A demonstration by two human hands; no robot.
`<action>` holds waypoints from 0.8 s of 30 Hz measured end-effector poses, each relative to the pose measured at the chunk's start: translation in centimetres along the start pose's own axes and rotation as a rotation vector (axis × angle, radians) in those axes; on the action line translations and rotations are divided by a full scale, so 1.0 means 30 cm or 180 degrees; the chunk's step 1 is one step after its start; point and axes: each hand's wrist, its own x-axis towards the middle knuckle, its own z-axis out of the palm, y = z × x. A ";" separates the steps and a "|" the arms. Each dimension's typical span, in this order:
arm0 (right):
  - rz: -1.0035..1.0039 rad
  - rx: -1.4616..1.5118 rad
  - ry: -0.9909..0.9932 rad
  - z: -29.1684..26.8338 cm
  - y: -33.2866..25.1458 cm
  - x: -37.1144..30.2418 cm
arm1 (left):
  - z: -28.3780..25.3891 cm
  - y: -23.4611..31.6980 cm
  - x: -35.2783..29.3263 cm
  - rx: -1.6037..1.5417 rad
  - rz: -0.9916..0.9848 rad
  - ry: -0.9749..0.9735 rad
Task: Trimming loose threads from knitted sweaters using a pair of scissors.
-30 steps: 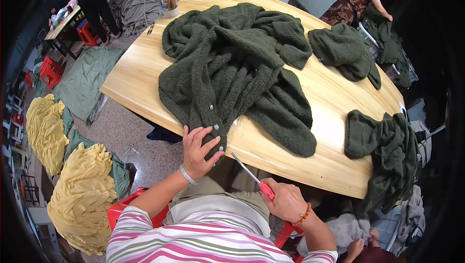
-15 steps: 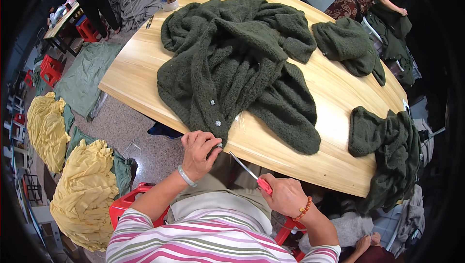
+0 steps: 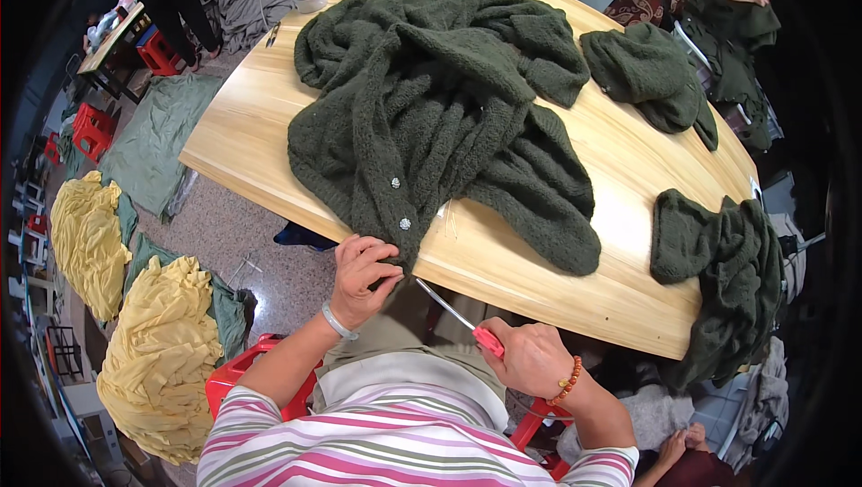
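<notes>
Your left hand (image 3: 362, 282) pinches the near end of the dark green garment (image 3: 426, 114), which lies crumpled on the surface (image 3: 247, 119). Your right hand (image 3: 532, 361) grips a red-handled tool (image 3: 489, 341), its metal tip just beside that end; contact cannot be confirmed. Two silvery buttons (image 3: 405, 224) show beyond your left hand. Farther right, another green cloth (image 3: 732, 258) overhangs the surface.

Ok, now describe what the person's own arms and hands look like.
Both hands are ungloved, and the forearms are bare below short, loose sleeves, white with pink, grey-green and lilac stripes: left sleeve, right sleeve. Behind the left hand, the wrist wears a smooth, pale bangle; behind the right hand, an orange-brown beaded bracelet.
</notes>
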 end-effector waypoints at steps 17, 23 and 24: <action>-0.0104 0.0231 0.0142 0.050 -0.014 0.002 | -0.007 -0.009 -0.012 0.0169 0.0246 -0.0097; 0.0100 0.0530 0.0398 0.060 0.012 -0.045 | -0.017 0.074 -0.184 -0.1281 -0.1522 0.0910; 0.0122 0.0533 0.0359 0.067 0.018 -0.050 | -0.010 0.072 -0.213 -0.2722 -0.2391 0.1230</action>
